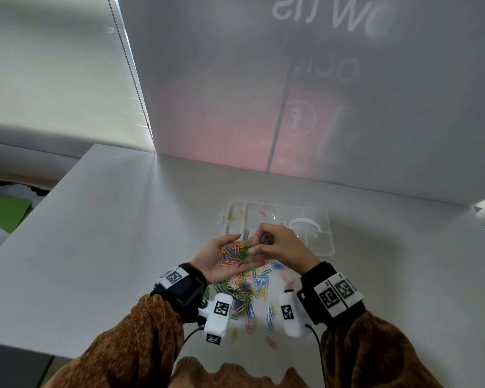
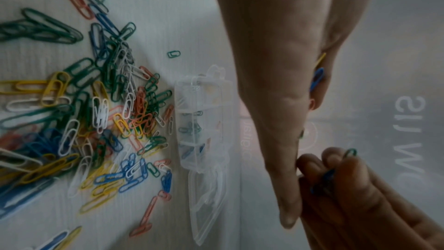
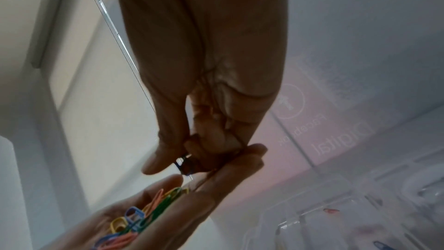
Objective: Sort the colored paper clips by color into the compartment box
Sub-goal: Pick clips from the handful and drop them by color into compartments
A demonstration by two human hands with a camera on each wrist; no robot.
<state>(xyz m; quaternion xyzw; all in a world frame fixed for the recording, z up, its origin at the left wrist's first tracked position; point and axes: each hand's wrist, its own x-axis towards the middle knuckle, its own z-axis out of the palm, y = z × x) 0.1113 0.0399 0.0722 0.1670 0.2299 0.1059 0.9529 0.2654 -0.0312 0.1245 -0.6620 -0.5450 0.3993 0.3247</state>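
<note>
**Sorting status: early stage, most clips unsorted**

Currently the left hand [image 1: 221,257] is lying palm up above the worktop [image 1: 123,233], its fingers relaxed and cupping a mixed handful of clips [image 1: 234,254]: orange, green, yellow and blue are all showing. The grip of the left hand is therefore released, carrying rather than clamping.

The right hand [image 1: 277,245] is hovering against the left fingertips. Its thumb and fingers are curled and pinching clips; the right wrist view shows a blue clip [image 3: 183,163] at the fingertips, and the left wrist view shows a green end [image 2: 350,152] protruding as well. How many clips it is grasping cannot be told.

The compartment box [image 1: 324,245] is standing open on the worktop just beyond both hands. A few yellow clips [image 1: 231,217] are lying in a far-left compartment, a pink clip [image 1: 262,212] in the next one, and the left wrist view shows green and blue clips in further compartments. The counts are small.

The loose pile [image 1: 249,292] is lying on the worktop between the wrists, still holding clips of every color, with strays scattered toward the near edge.

Judgement: color assignment of compartments is established, but the bulk of the work is remaining. The handful, then the pile, must be cleared.
</note>
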